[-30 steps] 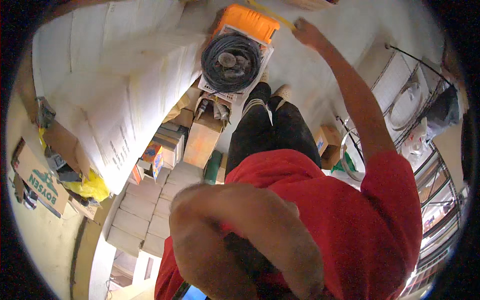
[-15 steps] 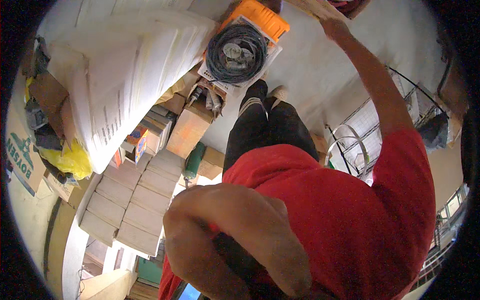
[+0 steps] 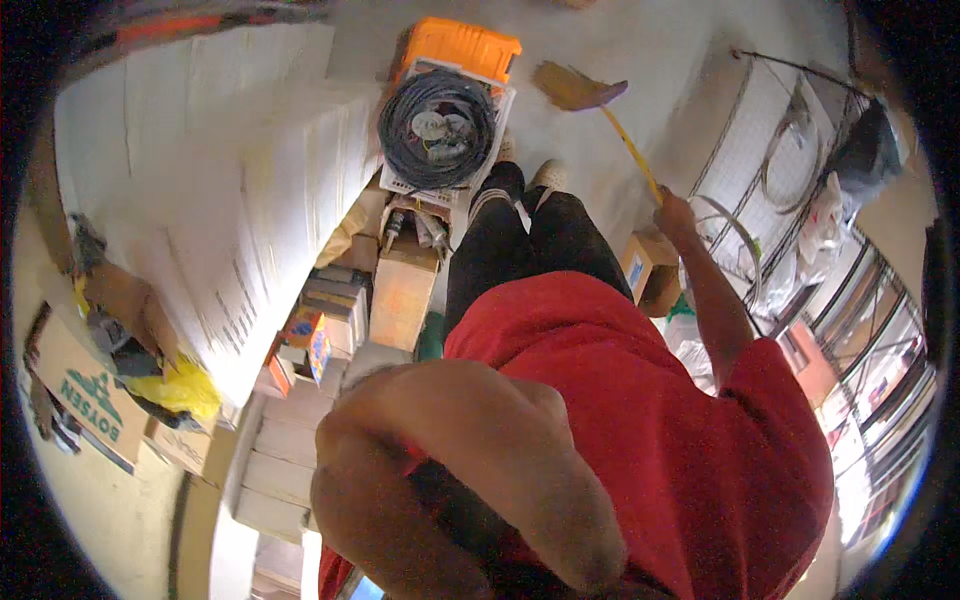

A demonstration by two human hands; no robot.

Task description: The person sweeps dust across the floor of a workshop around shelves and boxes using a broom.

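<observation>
My right hand (image 3: 675, 214) is closed round the yellow handle of a broom (image 3: 630, 143), with my right arm stretched out ahead. The broom's fan-shaped tan head (image 3: 568, 87), bound in purple at its neck, is over the pale floor beyond my feet. Close to the camera, my left arm (image 3: 470, 430) is sharply bent across my red shirt. The fingers of my left hand do not show.
Left of my legs, a coil of dark cable (image 3: 437, 128) lies on a white crate, beside an orange case (image 3: 462, 48). Cardboard boxes (image 3: 404, 297) and large white-wrapped stacks (image 3: 220, 170) stand at left. A wire rack (image 3: 745, 150) and a carton (image 3: 652, 272) are at right.
My right hand has come back toward my body, bringing the broom's head into view. The view has shifted, showing more of the right side. My left arm stays bent.
</observation>
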